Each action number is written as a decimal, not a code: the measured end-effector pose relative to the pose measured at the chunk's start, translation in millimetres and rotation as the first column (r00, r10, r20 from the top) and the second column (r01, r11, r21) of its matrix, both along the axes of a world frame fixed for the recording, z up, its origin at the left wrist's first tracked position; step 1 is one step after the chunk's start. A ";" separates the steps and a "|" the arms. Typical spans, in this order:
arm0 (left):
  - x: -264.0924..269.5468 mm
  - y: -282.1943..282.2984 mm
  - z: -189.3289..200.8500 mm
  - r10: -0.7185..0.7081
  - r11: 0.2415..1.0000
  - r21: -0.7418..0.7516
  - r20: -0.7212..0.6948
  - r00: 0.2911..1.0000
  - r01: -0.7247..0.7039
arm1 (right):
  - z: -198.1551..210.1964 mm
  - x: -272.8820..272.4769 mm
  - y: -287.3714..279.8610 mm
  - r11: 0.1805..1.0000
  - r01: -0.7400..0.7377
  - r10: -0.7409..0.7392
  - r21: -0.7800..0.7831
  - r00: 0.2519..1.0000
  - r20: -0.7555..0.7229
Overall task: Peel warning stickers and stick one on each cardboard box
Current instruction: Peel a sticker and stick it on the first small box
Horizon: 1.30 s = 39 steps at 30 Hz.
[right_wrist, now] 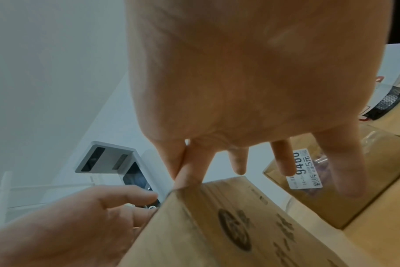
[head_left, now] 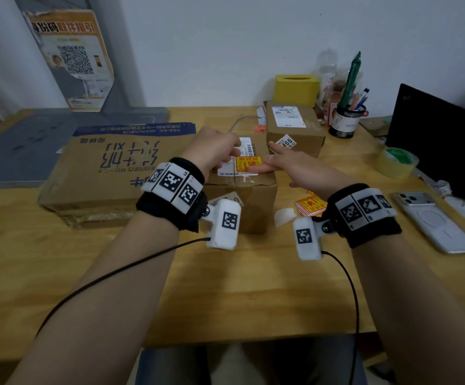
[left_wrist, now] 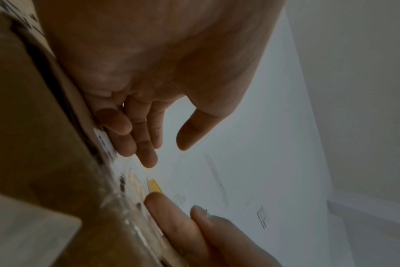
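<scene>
A yellow-and-red warning sticker (head_left: 248, 163) lies flat on top of the middle cardboard box (head_left: 249, 200). My right hand (head_left: 269, 159) is spread open, its thumb pressing along the sticker's near edge and its other fingers reaching past the box. My left hand (head_left: 232, 152) rests its relaxed fingers on the box top just left of the sticker, holding nothing. In the left wrist view, the left fingers (left_wrist: 139, 144) touch the box top near the sticker's yellow edge (left_wrist: 155, 185). A large flat box (head_left: 109, 168) lies at the left. A small box (head_left: 295, 134) stands behind.
A stack of warning stickers (head_left: 310, 204) and a white backing scrap (head_left: 284, 216) lie right of the middle box. A phone (head_left: 436, 222), tape roll (head_left: 396, 162), dark screen (head_left: 442, 140), pen holder (head_left: 346, 119) and yellow tissue box (head_left: 296, 88) crowd the right and back.
</scene>
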<state>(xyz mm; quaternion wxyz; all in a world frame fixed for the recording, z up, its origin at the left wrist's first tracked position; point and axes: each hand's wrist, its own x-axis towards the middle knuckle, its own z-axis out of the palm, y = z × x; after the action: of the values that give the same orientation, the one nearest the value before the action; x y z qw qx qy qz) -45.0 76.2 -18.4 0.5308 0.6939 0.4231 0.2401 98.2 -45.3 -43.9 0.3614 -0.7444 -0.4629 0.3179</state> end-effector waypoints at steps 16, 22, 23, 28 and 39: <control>-6.7 -3.6 0.0 0.006 1.000 0.015 0.042 0.999 -0.007 | 6.3 -3.6 -14.1 0.990 0.136 -0.136 -0.028 0.991 -0.008; -27.1 -2.6 -6.4 0.112 0.990 0.101 -0.087 0.990 -0.103 | 10.1 -17.2 -23.5 0.978 0.187 -0.194 -0.096 0.978 -0.079; -29.8 -3.0 -6.3 0.099 0.993 0.078 -0.115 0.988 -0.090 | 9.2 -20.8 -22.7 0.977 0.161 -0.176 -0.139 0.979 -0.101; -25.8 -6.9 8.1 0.089 0.996 -0.030 0.042 0.995 -0.087 | 15.8 -25.2 -16.7 0.979 0.197 -0.205 -0.059 0.954 -0.220; 7.3 65.1 56.9 0.093 0.992 -0.109 0.287 0.953 -0.064 | 54.0 18.9 68.4 0.924 0.274 -0.168 0.267 0.917 -0.362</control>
<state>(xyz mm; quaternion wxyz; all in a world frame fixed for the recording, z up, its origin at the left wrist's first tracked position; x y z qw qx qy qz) -37.6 141.3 38.5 0.6108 0.6066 0.3788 0.3398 117.1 23.1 10.0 0.5813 -0.6614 -0.3514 0.3181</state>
